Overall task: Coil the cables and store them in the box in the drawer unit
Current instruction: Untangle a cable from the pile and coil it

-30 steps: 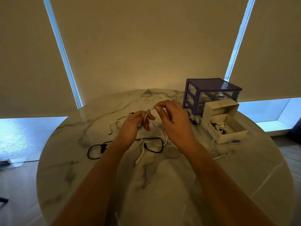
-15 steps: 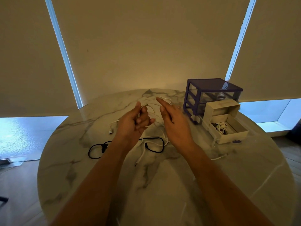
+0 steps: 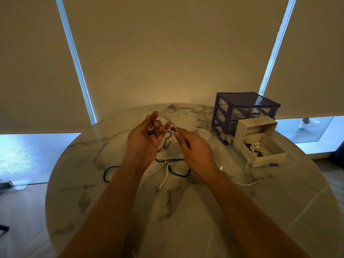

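Observation:
Above the round marble table (image 3: 111, 192), my left hand (image 3: 145, 138) holds a white cable (image 3: 166, 117) looped over its raised fingers, the USB plug (image 3: 151, 132) lying in the palm. My right hand (image 3: 193, 148) pinches the same cable just right of the left fingers. A black cable (image 3: 178, 172) and another white cable (image 3: 163, 180) lie on the table under my hands. The purple drawer unit (image 3: 242, 110) stands at the right. In front of it an open white box (image 3: 268, 157) sits in a pulled-out drawer and holds a coiled cable (image 3: 254, 148).
A loose white cable (image 3: 198, 125) snakes over the table left of the drawer unit. Another white cable end (image 3: 247, 183) lies near my right forearm. Roller blinds cover the windows behind the table. Wooden floor shows at both sides.
My left hand has turned palm up with the cable looped over its fingers. My right hand has dropped and now pinches the cable. Both hands have moved slightly right.

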